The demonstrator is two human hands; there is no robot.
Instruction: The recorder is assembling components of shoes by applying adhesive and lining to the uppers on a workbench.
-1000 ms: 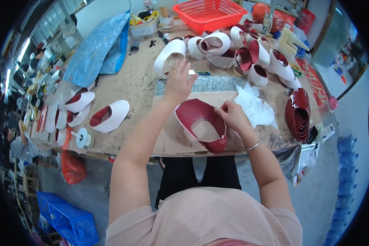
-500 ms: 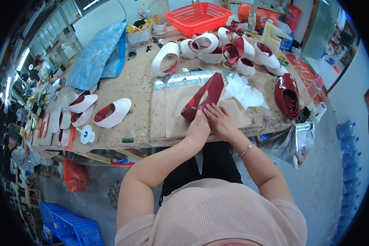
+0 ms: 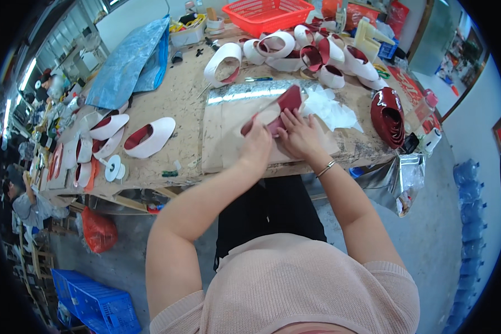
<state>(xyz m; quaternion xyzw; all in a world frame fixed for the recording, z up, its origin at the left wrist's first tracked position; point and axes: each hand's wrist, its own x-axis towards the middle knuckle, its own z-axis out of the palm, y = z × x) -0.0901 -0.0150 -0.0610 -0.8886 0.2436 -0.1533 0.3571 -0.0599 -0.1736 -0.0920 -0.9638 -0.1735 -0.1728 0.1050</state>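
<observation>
- Head view: red shoe upper (image 3: 284, 106), pale inside, lay flat on cardboard (image 3: 222, 139).
- Left hand (image 3: 256, 146) pressed it down, fingers together.
- Right hand (image 3: 298, 133) pinched its edge.

A second ago the left hand (image 3: 256, 146) reached far up the desk (image 3: 172, 100) toward the white curled pieces; it has come back beside the right hand (image 3: 299, 133). The red shoe upper (image 3: 281, 106), then lying open, is now folded narrow under both hands.
</observation>
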